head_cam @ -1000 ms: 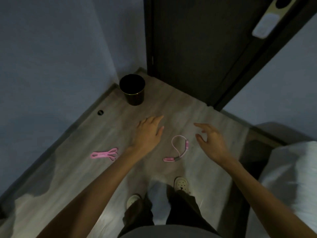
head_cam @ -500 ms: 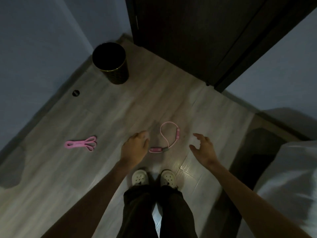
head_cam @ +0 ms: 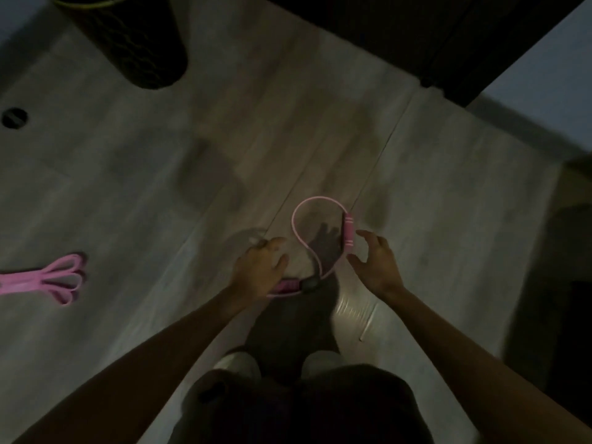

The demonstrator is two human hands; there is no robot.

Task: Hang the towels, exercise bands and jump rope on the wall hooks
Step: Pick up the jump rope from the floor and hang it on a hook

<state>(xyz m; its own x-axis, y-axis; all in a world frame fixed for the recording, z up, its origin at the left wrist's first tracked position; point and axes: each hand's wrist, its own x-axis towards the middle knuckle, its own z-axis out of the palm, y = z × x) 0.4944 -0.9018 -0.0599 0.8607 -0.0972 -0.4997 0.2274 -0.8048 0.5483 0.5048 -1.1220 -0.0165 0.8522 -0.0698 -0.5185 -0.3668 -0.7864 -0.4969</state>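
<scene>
Your left hand [head_cam: 261,270] is down over the near handle of the pink jump rope [head_cam: 298,233], which lies on the wood-look floor [head_cam: 134,193] just ahead of your shoes [head_cam: 238,363]. The knuckles are bent and the back of the hand faces the camera. The handle's pink end shows from under the palm, but the blur hides whether your fingers actually grip it. Your right hand [head_cam: 376,264] hovers just beside the rope's far handle, fingers spread and loosely bent, thumb held apart, holding nothing. The cord curves in a loop from one handle to the other. A pink exercise band [head_cam: 48,278], folded into loops, lies on the floor well off to your left. A black wastebasket [head_cam: 134,43] stands near the top left corner, with a small dark round disc [head_cam: 14,117] in the floor near it.
</scene>
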